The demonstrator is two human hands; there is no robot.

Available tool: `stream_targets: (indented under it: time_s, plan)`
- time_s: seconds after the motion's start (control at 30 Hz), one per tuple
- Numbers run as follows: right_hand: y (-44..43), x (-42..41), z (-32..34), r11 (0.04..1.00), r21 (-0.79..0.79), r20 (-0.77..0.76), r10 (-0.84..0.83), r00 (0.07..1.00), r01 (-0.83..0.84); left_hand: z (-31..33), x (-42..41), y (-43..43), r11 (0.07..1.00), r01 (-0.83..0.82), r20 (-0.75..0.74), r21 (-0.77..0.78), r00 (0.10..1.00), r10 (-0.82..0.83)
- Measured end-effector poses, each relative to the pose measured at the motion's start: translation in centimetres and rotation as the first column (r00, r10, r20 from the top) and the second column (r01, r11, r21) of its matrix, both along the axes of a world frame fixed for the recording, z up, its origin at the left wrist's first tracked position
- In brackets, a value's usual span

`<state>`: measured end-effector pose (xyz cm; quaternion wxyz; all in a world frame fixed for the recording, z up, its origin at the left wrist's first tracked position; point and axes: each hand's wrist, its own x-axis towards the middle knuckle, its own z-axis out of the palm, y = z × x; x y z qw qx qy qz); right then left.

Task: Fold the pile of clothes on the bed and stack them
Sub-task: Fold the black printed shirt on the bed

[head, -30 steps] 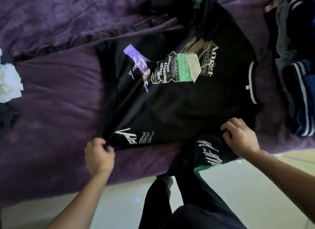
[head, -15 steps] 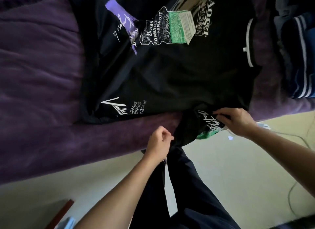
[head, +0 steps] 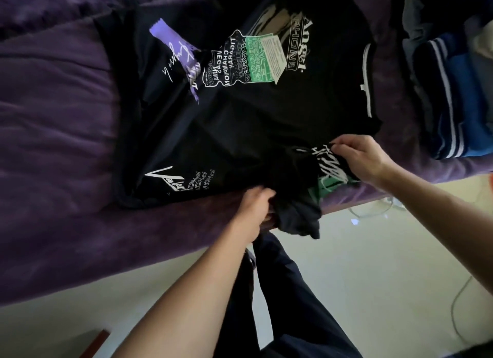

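Note:
A black T-shirt (head: pixel 266 122) with white, green and purple prints lies spread on the purple bed cover (head: pixel 53 144), collar to the right. Its near sleeve (head: pixel 301 197) with white lettering and a green band is bunched at the bed's edge. My left hand (head: pixel 256 211) grips the lower bunched part of that sleeve. My right hand (head: pixel 360 157) pinches the sleeve's printed end, lifted slightly over the shirt's body.
More clothes, dark grey and blue with white stripes (head: pixel 458 98), are piled at the right of the bed. The pale floor (head: pixel 373 264) lies below the bed's edge with a cable (head: pixel 458 304) on it. My dark trouser legs (head: pixel 280 304) stand against the bed.
My left hand left the shirt's bottom corner and took the hanging sleeve. Both hands have raised the sleeve from below the bed's edge onto the shirt.

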<state>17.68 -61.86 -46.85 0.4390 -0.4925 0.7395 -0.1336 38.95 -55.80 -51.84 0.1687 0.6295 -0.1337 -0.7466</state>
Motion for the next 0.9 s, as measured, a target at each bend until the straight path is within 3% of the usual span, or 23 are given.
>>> stream_targets:
  time_s: [0.07,0.13,0.2,0.27,0.33,0.4,0.43,0.5,0.53,0.57,0.63,0.73,0.8,0.9]
  plan:
    - [-1.5,-0.4,-0.7,0.999,0.025,-0.059,0.038,0.998,-0.037,0.5,3.1,-2.0,0.989,-0.118,-0.070,0.092,0.990,0.124]
    - [-3.7,0.0,-1.8,0.996,0.034,-0.098,0.090,0.991,-0.087,0.8,7.2,-4.8,0.993,-0.093,0.001,0.077,0.996,0.093]
    - [-5.9,0.9,-2.5,0.995,0.002,-0.115,0.103,0.988,-0.103,1.3,11.5,-7.7,0.998,0.023,0.297,-0.057,0.955,-0.005]
    - [-7.3,1.5,-2.8,0.995,-0.026,-0.051,0.098,0.994,-0.099,1.7,15.4,-10.0,0.978,0.076,0.586,-0.192,0.809,0.052]
    - [-6.9,1.5,-2.6,0.983,-0.035,-0.020,0.181,0.983,-0.182,1.5,18.0,-10.6,0.942,0.028,0.655,-0.335,0.726,0.211]
    - [-5.1,0.7,-2.8,0.926,-0.017,-0.144,0.372,0.917,-0.378,1.0,18.7,-9.3,0.894,0.033,0.614,-0.447,0.738,0.280]
    - [-4.0,0.2,-3.1,0.876,0.038,-0.232,0.476,0.849,-0.480,0.6,18.6,-8.0,0.876,0.167,0.665,-0.452,0.718,0.206]
    - [-1.9,-0.9,-4.1,0.750,0.231,-0.379,0.656,0.653,-0.619,-0.9,17.8,-5.1,0.757,0.568,0.831,-0.325,0.553,-0.058]
    - [-1.0,-1.3,-4.6,0.715,0.296,-0.418,0.693,0.587,-0.634,-1.7,17.2,-4.0,0.696,0.675,0.871,-0.243,0.467,-0.149]
    - [-0.2,-1.6,-5.2,0.727,0.291,-0.440,0.679,0.588,-0.622,-2.5,16.8,-3.5,0.694,0.690,0.883,-0.204,0.436,-0.175]
    - [0.3,-2.1,-5.8,0.845,0.099,-0.451,0.509,0.733,-0.526,-3.1,16.6,-3.9,0.828,0.495,0.840,-0.264,0.540,-0.055]
    - [-0.7,-3.0,-5.2,0.934,-0.169,-0.402,0.226,0.887,-0.314,-1.8,18.4,-6.2,0.927,-0.062,0.596,-0.369,0.750,0.287]
    - [-1.7,-3.8,-4.1,0.952,-0.264,-0.359,0.055,0.932,-0.158,-0.6,20.9,-7.2,0.928,-0.296,0.478,-0.226,0.797,0.370]
    - [-2.7,-5.3,-3.5,0.975,-0.217,-0.294,-0.013,0.956,-0.054,0.6,24.7,-7.7,0.935,-0.342,0.460,0.090,0.847,0.266]
